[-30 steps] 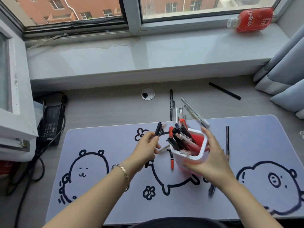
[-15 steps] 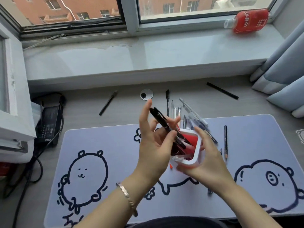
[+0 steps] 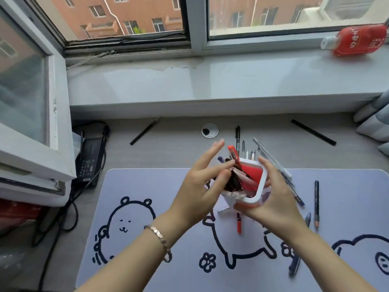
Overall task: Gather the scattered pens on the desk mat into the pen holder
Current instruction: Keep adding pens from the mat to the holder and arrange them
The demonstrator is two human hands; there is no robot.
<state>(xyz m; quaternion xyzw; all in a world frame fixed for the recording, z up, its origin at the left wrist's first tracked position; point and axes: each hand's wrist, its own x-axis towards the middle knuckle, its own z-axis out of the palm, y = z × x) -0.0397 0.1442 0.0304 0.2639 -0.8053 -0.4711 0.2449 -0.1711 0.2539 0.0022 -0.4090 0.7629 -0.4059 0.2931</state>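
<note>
We slot a pen into the pen holder (image 3: 255, 186)

Our right hand (image 3: 271, 199) grips the holder, tilted above the desk mat (image 3: 147, 186); left hand (image 3: 202, 186), fingers spread, pinches dark pens at its mouth (blurred). Best seat them fully before letting go. Half a second ago that pen was still raised; others remain on the worktop (image 3: 179, 144).

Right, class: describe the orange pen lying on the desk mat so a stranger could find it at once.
Start at the pale desk mat with its cartoon animal outlines. Near its middle the right hand holds a white pen holder; the orange pen lies on the mat just below it, pointing toward the viewer. It is the only orange one; the pens to its right are dark.
</note>
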